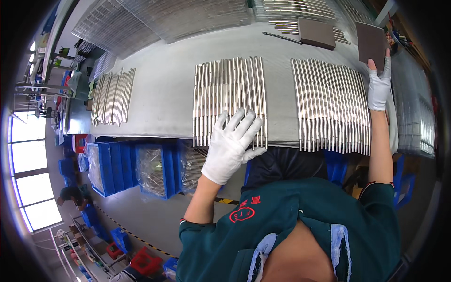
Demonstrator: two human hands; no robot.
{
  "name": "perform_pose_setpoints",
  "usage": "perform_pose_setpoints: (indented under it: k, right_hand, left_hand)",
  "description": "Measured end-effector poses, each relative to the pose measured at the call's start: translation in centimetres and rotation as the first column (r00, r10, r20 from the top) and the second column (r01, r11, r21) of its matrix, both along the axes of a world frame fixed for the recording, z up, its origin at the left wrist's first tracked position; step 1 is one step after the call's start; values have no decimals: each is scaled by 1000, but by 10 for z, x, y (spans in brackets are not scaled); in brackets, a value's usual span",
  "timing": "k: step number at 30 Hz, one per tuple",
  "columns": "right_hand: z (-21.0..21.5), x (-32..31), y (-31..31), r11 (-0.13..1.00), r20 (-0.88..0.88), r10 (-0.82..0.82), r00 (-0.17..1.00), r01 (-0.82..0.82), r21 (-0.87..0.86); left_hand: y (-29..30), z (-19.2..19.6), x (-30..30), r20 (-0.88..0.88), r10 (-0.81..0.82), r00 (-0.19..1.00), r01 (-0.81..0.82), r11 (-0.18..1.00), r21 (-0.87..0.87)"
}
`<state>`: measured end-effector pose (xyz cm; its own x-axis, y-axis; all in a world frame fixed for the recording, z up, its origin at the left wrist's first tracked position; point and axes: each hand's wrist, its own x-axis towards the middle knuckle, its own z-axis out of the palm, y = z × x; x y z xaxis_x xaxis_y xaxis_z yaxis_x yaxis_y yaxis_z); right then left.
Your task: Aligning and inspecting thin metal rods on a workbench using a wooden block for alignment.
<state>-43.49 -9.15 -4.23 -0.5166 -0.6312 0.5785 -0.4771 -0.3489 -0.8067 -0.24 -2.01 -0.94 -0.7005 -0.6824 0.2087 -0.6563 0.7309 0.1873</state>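
1. Your left hand (230,150) is palm down, fingers spread, lying across the near half of the middle row (225,89). It's touching the rods, not clasping any that I can see.
2. Your right hand (378,89) is curled up to a brown block (371,42), thumb at one edge, fingers at another. Reads as a firm hold; far-side contact is hidden.
3. That block sits beyond the far right corner of the right row (329,103), apart from the rods you're covering. Can't tell if it's raised or resting.
4. Rods lie on the cloth-covered worktop (164,94): middle row under your left hand, right row next to your right forearm, thinner-looking left row (112,98) well apart.
5. Done, my read: rods are laid out in separate rows, all roughly parallel.
6. Left, my read: middle row isn't fully settled, spacing is uneven toward its right end. Finished versus unfinished rods: can't tell, their shine looks alike.
7. Second block (317,35) lies over more rods at the far side, a dark spiral bit (282,37) beside it.
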Motion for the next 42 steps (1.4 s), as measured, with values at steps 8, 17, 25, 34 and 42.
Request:
perform_pose_setpoints:
  k: [8,17,25,34,42]
  right_hand:
    - [1,1,0,1000,21,-2,1000,2,10]
    - [-1,0,1,999,-57,-28,998,29,23]
    - [2,3,2,997,-92,-40,995,45,58]
    - [-1,1,2,998,-83,-23,996,28,64]
    - [-2,-3,1,998,-54,-18,998,20,53]
  left_hand:
    - [-4,5,-13,-56,7,998,-5,999,43]
    - [-8,0,-16,-22,-1,1000,1,1000,6]
    - [-7,5,-15,-92,36,995,-37,999,1]
    - [-8,-5,-6,-125,18,992,-16,1000,15]
    - [2,-2,5,-88,50,995,-49,999,11]
